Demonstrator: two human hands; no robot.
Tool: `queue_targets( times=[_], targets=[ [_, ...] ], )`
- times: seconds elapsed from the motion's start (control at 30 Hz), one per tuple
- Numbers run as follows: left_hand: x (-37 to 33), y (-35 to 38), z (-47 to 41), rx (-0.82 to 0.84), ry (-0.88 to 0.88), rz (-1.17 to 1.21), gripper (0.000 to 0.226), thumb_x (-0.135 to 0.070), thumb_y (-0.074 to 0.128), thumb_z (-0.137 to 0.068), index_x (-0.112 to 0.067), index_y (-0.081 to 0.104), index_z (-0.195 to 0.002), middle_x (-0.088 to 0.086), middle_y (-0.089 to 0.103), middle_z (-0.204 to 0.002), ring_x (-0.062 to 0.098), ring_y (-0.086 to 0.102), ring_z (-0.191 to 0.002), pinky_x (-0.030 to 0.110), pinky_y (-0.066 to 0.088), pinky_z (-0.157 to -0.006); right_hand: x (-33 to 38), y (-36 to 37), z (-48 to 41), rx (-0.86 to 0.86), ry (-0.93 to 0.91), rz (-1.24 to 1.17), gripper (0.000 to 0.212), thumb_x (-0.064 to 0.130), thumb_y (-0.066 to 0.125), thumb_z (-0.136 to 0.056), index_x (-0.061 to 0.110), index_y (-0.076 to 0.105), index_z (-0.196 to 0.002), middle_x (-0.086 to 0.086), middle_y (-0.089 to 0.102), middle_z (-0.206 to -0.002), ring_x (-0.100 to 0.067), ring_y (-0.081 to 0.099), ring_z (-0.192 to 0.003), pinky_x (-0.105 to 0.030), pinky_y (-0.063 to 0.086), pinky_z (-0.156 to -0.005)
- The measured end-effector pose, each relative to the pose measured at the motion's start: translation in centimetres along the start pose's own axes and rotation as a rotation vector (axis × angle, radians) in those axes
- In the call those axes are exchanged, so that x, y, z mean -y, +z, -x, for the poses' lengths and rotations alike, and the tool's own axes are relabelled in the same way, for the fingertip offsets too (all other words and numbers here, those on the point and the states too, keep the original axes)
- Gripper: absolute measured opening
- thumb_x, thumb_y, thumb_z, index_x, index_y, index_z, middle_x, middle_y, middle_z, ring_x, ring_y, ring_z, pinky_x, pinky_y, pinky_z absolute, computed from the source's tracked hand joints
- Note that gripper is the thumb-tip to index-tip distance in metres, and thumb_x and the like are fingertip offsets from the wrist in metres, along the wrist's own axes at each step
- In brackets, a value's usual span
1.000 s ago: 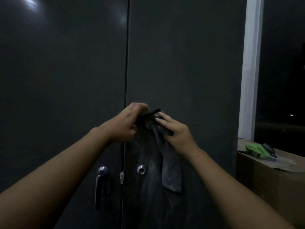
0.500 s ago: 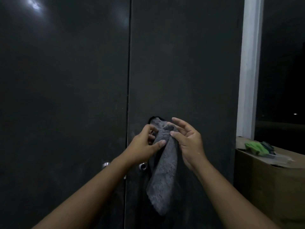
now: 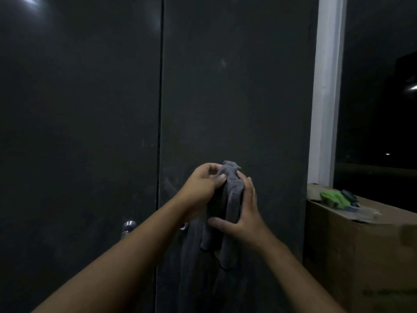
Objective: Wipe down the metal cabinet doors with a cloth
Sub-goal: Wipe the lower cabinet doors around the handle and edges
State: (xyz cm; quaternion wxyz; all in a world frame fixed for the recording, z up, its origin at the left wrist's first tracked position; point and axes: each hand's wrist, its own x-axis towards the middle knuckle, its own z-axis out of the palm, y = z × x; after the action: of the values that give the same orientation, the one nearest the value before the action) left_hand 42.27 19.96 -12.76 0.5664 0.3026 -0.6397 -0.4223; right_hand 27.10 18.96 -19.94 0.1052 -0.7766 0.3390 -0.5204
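We start at the left door (image 3: 79, 132), dark, glossy and shut, with its handle (image 3: 128, 229) low near the seam. No cloth touches it, so we judge that it is still to be wiped.

Just right of the seam, our left hand (image 3: 203, 188) is curled, thumb and fingertips pinching the upper part of the cloth (image 3: 232, 195). The step in hand, as we read it, is gathering the cloth into a usable pad, not wiping.

The cloth is grey and fuzzy, bunched into a rope-like twist. It is held up in front of the right door (image 3: 237, 86) between both hands, with its top poking above our fingers and its loose tail hanging below them. We cannot tell whether it touches the metal.

Our right hand (image 3: 243, 213) cradles it from the side, fingers pressed together along the bundle and thumb stretched wide across its lower part.

The next move, we think, calls for folding the tail in, flattening the pad under one palm and pressing it onto the right door. Pale dusty streaks show on that door around and below the hands.

Further right stands a white post (image 3: 325, 86), then a cardboard box (image 3: 361, 245) with a green rag (image 3: 334, 198) on top.
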Motion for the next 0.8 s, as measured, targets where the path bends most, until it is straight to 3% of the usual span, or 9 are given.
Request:
queue_targets(
  times=[0.13, 0.27, 0.33, 0.4, 0.5, 0.57, 0.63, 0.73, 0.8],
  targets=[
    [0.0, 1.3, -0.2, 0.195, 0.003, 0.008, 0.018, -0.003, 0.044, -0.105, -0.002, 0.061, -0.110, 0.009, 0.071, -0.096, 0.015, 0.069, -0.087, 0.026, 0.058, -0.077, -0.9, 0.0, -0.8, -0.320, -0.278, -0.039, 0.078, 0.046, 0.077, -0.077, 0.041, 0.031, -0.140, 0.001, 0.020, -0.154, -0.008, 0.034, -0.143, -0.031, 0.045, -0.110],
    [-1.2, 0.4, -0.5, 0.205, 0.095, -0.204, 0.019, -0.009, 0.054, -0.102, -0.001, 0.065, -0.115, 0.011, 0.072, -0.107, 0.017, 0.068, -0.098, 0.031, 0.056, -0.088, -1.9, -0.7, -2.2, -0.506, -0.447, 0.052, 0.055, 0.033, 0.074, -0.084, 0.021, 0.048, -0.131, 0.002, 0.037, -0.143, -0.007, 0.042, -0.136, -0.024, 0.039, -0.111],
    [-2.1, -0.7, -0.8, 0.107, 0.149, -0.528, 0.015, -0.028, 0.062, -0.098, -0.023, 0.071, -0.109, -0.003, 0.074, -0.106, 0.014, 0.065, -0.106, 0.038, 0.052, -0.093, -2.1, -0.9, -3.1, -0.546, -0.493, 0.073, 0.048, 0.027, 0.077, -0.084, 0.016, 0.054, -0.125, -0.006, 0.048, -0.133, -0.004, 0.046, -0.130, -0.021, 0.039, -0.108],
    [-3.0, -2.1, -1.0, -0.067, 0.211, -0.916, 0.013, -0.049, 0.062, -0.093, -0.043, 0.068, -0.103, -0.023, 0.070, -0.100, 0.007, 0.054, -0.115, 0.040, 0.037, -0.098, -2.2, -1.2, -4.4, -0.547, -0.490, 0.073, 0.044, 0.019, 0.083, -0.082, 0.014, 0.059, -0.119, -0.007, 0.056, -0.124, -0.008, 0.053, -0.121, -0.023, 0.044, -0.102],
    [-4.3, -4.6, -1.2, -0.189, 0.328, -1.174, 0.016, -0.043, 0.058, -0.094, -0.048, 0.056, -0.109, -0.025, 0.058, -0.104, 0.010, 0.030, -0.124, 0.033, 0.015, -0.086, -2.4, -2.2, -7.0, -0.614, -0.450, 0.182, 0.031, 0.018, 0.082, -0.082, 0.010, 0.066, -0.107, -0.002, 0.061, -0.114, -0.007, 0.056, -0.110, -0.028, 0.046, -0.095],
    [-5.1, -6.6, -1.5, -0.224, 0.411, -1.301, 0.027, -0.037, 0.058, -0.093, -0.049, 0.049, -0.116, -0.020, 0.052, -0.116, 0.014, 0.024, -0.129, 0.035, 0.014, -0.091, -2.1, -2.9, -9.0, -0.696, -0.364, 0.330, 0.029, 0.027, 0.080, -0.083, 0.011, 0.068, -0.104, -0.003, 0.061, -0.117, -0.019, 0.052, -0.112, -0.031, 0.041, -0.092],
    [-5.7, -8.4, -1.9, -0.239, 0.447, -1.363, 0.037, -0.033, 0.060, -0.091, -0.045, 0.047, -0.124, -0.012, 0.046, -0.129, 0.019, 0.020, -0.137, 0.042, 0.020, -0.108, -1.6, -3.3, -11.0, -0.756, -0.266, 0.422, 0.027, 0.028, 0.079, -0.085, 0.010, 0.068, -0.102, -0.006, 0.056, -0.128, -0.027, 0.043, -0.117, -0.027, 0.039, -0.093],
    [-6.0, -10.1, -2.5, -0.253, 0.469, -1.432, 0.047, -0.028, 0.060, -0.089, -0.038, 0.044, -0.132, -0.006, 0.039, -0.137, 0.023, 0.015, -0.140, 0.048, 0.024, -0.112, -1.4, -2.6, -13.3, -0.675, -0.293, 0.415, 0.024, 0.015, 0.074, -0.087, 0.007, 0.066, -0.108, -0.009, 0.059, -0.129, -0.029, 0.050, -0.115, -0.034, 0.045, -0.099],
    [-6.1, -10.8, -3.0, -0.269, 0.516, -1.479, 0.048, -0.026, 0.058, -0.089, -0.035, 0.044, -0.134, -0.005, 0.040, -0.137, 0.022, 0.013, -0.139, 0.045, 0.022, -0.111, -1.6, -1.1, -13.8, -0.616, -0.340, 0.419, 0.037, 0.009, 0.067, -0.087, 0.008, 0.063, -0.124, -0.008, 0.062, -0.125, -0.031, 0.055, -0.109, -0.042, 0.047, -0.097]
  ],
)
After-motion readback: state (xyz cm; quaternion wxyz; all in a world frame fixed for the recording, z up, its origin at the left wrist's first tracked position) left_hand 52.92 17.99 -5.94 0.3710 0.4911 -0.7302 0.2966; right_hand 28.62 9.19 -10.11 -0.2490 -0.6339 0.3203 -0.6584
